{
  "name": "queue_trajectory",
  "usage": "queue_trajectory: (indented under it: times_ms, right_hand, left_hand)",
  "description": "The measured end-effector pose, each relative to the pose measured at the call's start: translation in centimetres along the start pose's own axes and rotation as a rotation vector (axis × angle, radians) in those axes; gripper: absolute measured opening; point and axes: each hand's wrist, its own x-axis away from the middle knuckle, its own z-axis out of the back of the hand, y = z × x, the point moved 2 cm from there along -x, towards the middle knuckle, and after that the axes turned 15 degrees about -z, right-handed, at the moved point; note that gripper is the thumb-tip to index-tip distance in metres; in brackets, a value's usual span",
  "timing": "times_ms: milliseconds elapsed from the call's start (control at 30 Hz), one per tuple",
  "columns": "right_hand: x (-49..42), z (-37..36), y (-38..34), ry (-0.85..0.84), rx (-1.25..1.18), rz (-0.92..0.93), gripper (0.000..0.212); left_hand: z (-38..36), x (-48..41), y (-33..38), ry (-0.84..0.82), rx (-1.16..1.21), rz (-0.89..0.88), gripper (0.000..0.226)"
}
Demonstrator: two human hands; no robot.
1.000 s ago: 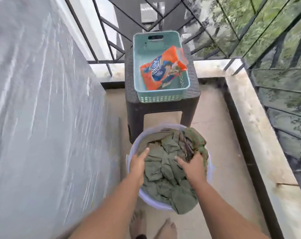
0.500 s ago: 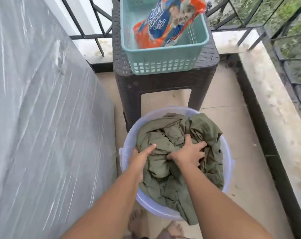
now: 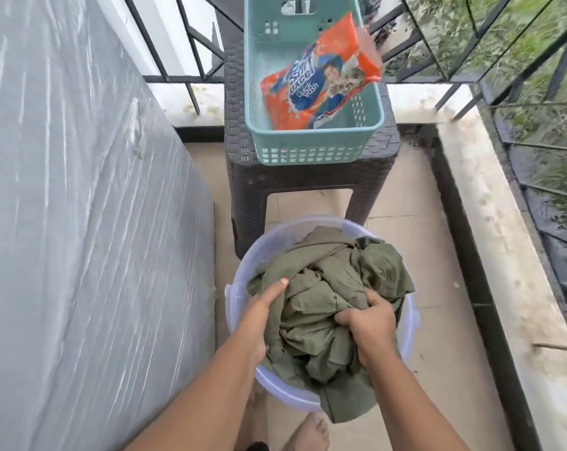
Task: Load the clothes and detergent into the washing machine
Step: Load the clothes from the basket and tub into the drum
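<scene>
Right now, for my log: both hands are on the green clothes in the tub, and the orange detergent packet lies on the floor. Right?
No: the head view shows the detergent packet in the teal basket on the stool. The rest holds.

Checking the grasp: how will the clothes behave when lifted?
Probably floppy: the clothes lie crumpled, an end draped over the tub rim. Likely to sag and trail; the right hand grips only one bunch.

A home balcony used for laundry; black metal railing (image 3: 191, 60) fronts greenery (blurred), tiled floor (image 3: 415, 255) holds a dark woven-plastic stool (image 3: 308, 177); translucent round plastic tub (image 3: 409, 317) of olive-green clothes (image 3: 327, 288).
</scene>
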Motion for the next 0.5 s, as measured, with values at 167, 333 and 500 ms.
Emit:
queue_trajectory:
  times_ms: [167, 333, 500]
  right_hand:
    - [4.4, 0.6, -2.4, -0.111, -0.108, 0.053, 0.044]
    - [9.1, 2.1, -6.7, -0.182, -0.17, 0.088, 0.053]
    - [14.2, 4.2, -10.1, -0.215, -0.231, 0.126, 0.056]
  left_hand:
    - [-0.3, 4.1, 2.7, 0.056, 0.009, 0.008, 0.011]
    - [-1.4, 7.1, 5.6, 0.104, 0.004, -0.074, 0.024]
    - [-3.2, 10.7, 8.6, 0.07, -0.012, -0.198, 0.014]
